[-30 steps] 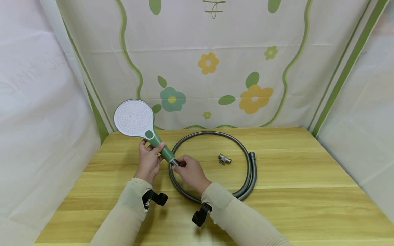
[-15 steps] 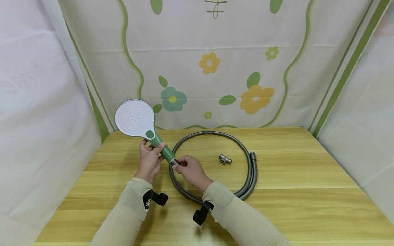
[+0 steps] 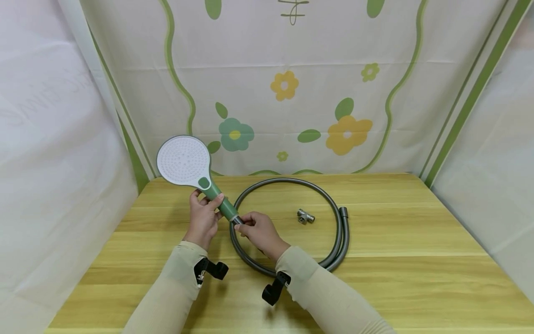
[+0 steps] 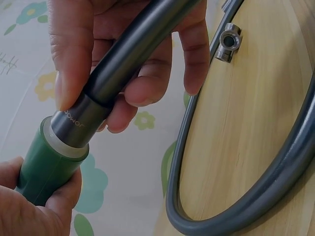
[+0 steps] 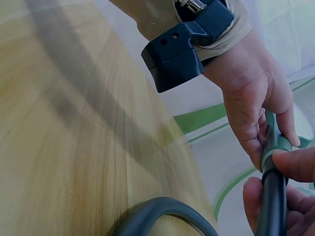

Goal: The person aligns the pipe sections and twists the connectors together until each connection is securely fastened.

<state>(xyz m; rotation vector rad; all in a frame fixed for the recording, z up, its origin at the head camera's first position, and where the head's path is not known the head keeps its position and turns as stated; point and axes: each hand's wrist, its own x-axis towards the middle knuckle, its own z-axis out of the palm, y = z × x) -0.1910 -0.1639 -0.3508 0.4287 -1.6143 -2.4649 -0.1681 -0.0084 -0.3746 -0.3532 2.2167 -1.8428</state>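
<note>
A hand shower (image 3: 184, 160) with a round white spray face and green handle is held tilted above the table, its head up to the left. My left hand (image 3: 203, 220) grips the green handle (image 4: 51, 169) with thumb and fingers. At the handle's lower end my right hand (image 3: 260, 234) pinches the dark collar (image 4: 78, 120) of a grey shower hose (image 3: 288, 180). In the left wrist view the collar sits against the handle's white inner ring. The right wrist view shows the hose (image 5: 273, 201) running from the joint between the right fingers. Any thread inside is hidden.
The hose lies in a large loop on the wooden table (image 3: 396, 287), its free end fitting (image 3: 343, 212) at the right. Inside the loop is a small metal tee valve (image 3: 306, 216). Fabric walls with printed flowers (image 3: 348, 134) enclose the back and sides.
Both hands keep their hold on the handle and the hose collar with hardly any movement. The whole head view has shifted very slightly to the right.
</note>
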